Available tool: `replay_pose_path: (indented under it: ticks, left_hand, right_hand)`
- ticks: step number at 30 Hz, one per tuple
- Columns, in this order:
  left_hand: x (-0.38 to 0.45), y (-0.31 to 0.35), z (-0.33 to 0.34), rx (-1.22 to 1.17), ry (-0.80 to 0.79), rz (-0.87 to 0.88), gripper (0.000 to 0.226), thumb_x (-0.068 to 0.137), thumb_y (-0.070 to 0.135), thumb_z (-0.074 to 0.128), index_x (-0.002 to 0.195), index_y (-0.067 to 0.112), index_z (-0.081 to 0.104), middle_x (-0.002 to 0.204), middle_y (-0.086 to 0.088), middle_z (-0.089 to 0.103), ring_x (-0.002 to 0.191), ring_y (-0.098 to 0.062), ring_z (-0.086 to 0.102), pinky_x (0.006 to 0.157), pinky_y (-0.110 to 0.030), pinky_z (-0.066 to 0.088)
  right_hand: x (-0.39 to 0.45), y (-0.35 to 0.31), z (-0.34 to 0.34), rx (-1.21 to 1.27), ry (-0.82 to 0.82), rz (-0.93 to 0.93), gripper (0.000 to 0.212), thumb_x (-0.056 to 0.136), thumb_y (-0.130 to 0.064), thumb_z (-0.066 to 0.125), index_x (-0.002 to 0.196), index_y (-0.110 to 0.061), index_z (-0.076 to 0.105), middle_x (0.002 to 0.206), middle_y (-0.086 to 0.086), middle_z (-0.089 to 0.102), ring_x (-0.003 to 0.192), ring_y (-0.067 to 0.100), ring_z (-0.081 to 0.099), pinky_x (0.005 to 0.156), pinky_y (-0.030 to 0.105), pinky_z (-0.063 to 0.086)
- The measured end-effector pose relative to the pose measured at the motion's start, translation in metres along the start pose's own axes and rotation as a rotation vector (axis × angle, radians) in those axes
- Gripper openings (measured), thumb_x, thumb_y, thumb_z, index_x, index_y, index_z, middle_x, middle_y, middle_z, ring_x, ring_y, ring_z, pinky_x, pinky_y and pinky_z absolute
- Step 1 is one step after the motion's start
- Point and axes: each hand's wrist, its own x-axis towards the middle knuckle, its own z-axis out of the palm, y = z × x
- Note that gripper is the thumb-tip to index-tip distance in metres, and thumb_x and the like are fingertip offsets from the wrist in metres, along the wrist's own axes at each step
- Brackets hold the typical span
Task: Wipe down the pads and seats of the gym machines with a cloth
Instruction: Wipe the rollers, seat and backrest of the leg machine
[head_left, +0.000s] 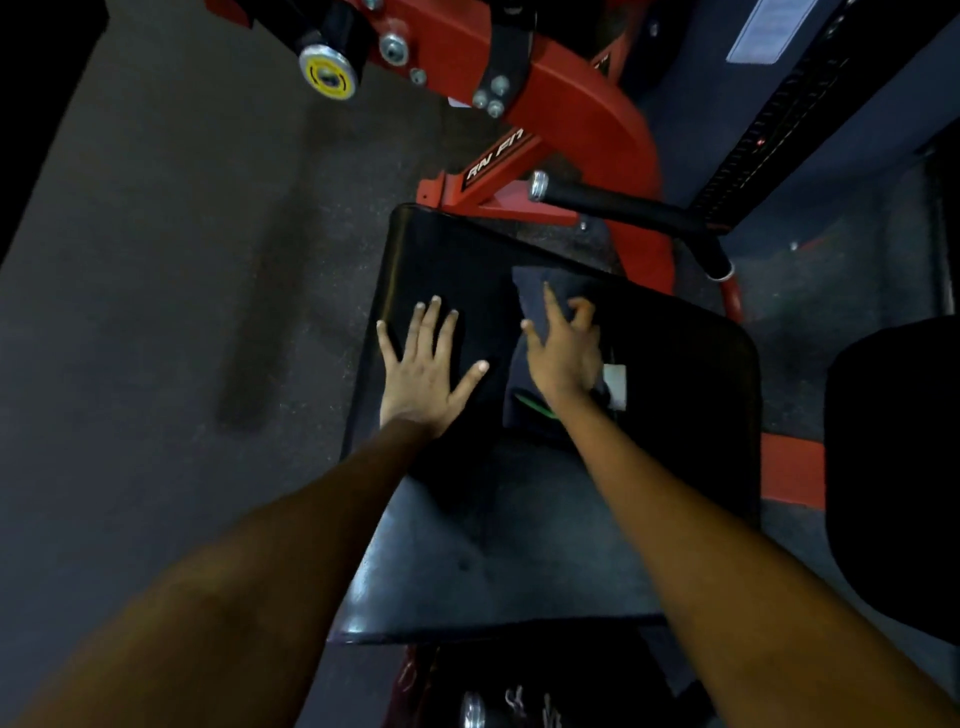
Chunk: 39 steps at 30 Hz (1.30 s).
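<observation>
Black vinyl, the seat pad (447, 270) lies under both our hands. Our left hand (423, 371) presses flat, fingers spread wide. Our right hand (566, 353) rests on the dark cloth (535, 296) mid-pad, fingers partly curled into it, beside the red frame (576, 98).

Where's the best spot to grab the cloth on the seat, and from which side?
Take the cloth at its far flat edge, coming from above with the right hand. It lies spread on the seat pad, so pinching a bunched fold gives the surest grip.
</observation>
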Motion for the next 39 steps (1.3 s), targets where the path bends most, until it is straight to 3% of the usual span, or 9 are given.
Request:
replay_pose_path:
  ticks: [7,9,12,15,23,25,30,34,39]
  left_hand:
    - [0.005,0.000,-0.002,0.043,-0.078,-0.064,0.089,0.086,0.068,0.011,0.150,0.007,0.017,0.160,-0.007,0.008,0.148,-0.018,0.001,0.112,-0.055,-0.013]
    - [0.003,0.000,0.001,0.057,-0.088,-0.072,0.090,0.085,0.069,0.009,0.151,0.008,0.016,0.160,-0.006,0.007,0.148,-0.018,-0.001,0.113,-0.053,-0.011]
    - [0.003,-0.002,0.002,0.046,-0.085,-0.073,0.089,0.085,0.068,0.011,0.150,0.008,0.018,0.160,-0.006,0.010,0.148,-0.019,0.001,0.115,-0.053,-0.007]
    - [0.003,0.000,0.003,0.051,-0.069,-0.063,0.086,0.087,0.067,0.015,0.148,0.006,0.025,0.158,-0.009,0.019,0.147,-0.022,0.009,0.114,-0.055,-0.001]
    - [0.003,-0.001,0.001,0.015,-0.045,-0.053,0.081,0.089,0.062,0.025,0.145,0.004,0.033,0.154,-0.013,0.028,0.145,-0.027,0.018,0.112,-0.059,0.006]
    - [0.002,-0.001,0.002,0.026,-0.059,-0.059,0.082,0.089,0.063,0.024,0.146,0.004,0.032,0.155,-0.012,0.027,0.146,-0.026,0.017,0.113,-0.059,0.006]
    - [0.003,-0.001,0.000,0.054,-0.082,-0.059,0.084,0.089,0.065,0.019,0.147,0.005,0.029,0.156,-0.011,0.024,0.146,-0.025,0.015,0.113,-0.058,0.006]
    - [0.004,-0.001,0.002,0.033,-0.051,-0.048,0.081,0.090,0.063,0.024,0.143,0.003,0.037,0.152,-0.013,0.032,0.143,-0.027,0.024,0.111,-0.062,0.014]
    - [0.004,0.000,0.002,0.008,-0.038,-0.056,0.081,0.088,0.063,0.027,0.142,0.004,0.038,0.152,-0.013,0.033,0.143,-0.027,0.024,0.111,-0.062,0.014]
  right_hand:
    - [-0.054,0.041,-0.001,0.022,0.018,-0.595,0.048,0.090,-0.038,0.048,0.137,-0.026,0.050,0.121,0.008,0.051,0.089,0.035,0.056,0.067,0.041,0.053]
    - [-0.046,0.062,-0.006,0.028,0.036,-0.526,0.048,0.089,-0.038,0.050,0.135,-0.024,0.053,0.119,0.011,0.052,0.088,0.037,0.057,0.066,0.041,0.053]
    - [-0.002,0.050,-0.005,0.069,0.134,-0.124,0.048,0.089,-0.037,0.055,0.133,-0.019,0.056,0.121,0.020,0.052,0.093,0.043,0.056,0.073,0.044,0.050]
    - [0.034,0.004,-0.005,-0.011,0.081,0.117,0.049,0.095,-0.040,0.049,0.143,-0.029,0.041,0.139,0.016,0.039,0.111,0.041,0.047,0.084,0.044,0.044]
    - [-0.020,0.024,-0.003,0.000,0.049,-0.503,0.047,0.089,-0.038,0.050,0.133,-0.023,0.055,0.118,0.013,0.055,0.085,0.035,0.056,0.063,0.040,0.052]
    - [-0.014,0.043,-0.008,0.005,0.064,-0.483,0.048,0.088,-0.040,0.049,0.133,-0.023,0.056,0.117,0.014,0.055,0.084,0.036,0.056,0.063,0.041,0.053]
    - [0.045,0.002,-0.009,-0.043,0.031,-0.013,0.052,0.095,-0.043,0.047,0.145,-0.028,0.039,0.137,0.016,0.040,0.112,0.040,0.047,0.084,0.044,0.047]
    - [0.038,-0.034,0.000,-0.125,0.001,-0.211,0.052,0.095,-0.042,0.042,0.144,-0.027,0.040,0.133,0.014,0.045,0.104,0.036,0.050,0.078,0.043,0.048]
    - [-0.009,0.026,-0.006,-0.020,-0.001,-0.587,0.049,0.088,-0.037,0.048,0.135,-0.025,0.053,0.120,0.011,0.054,0.085,0.035,0.056,0.063,0.038,0.051]
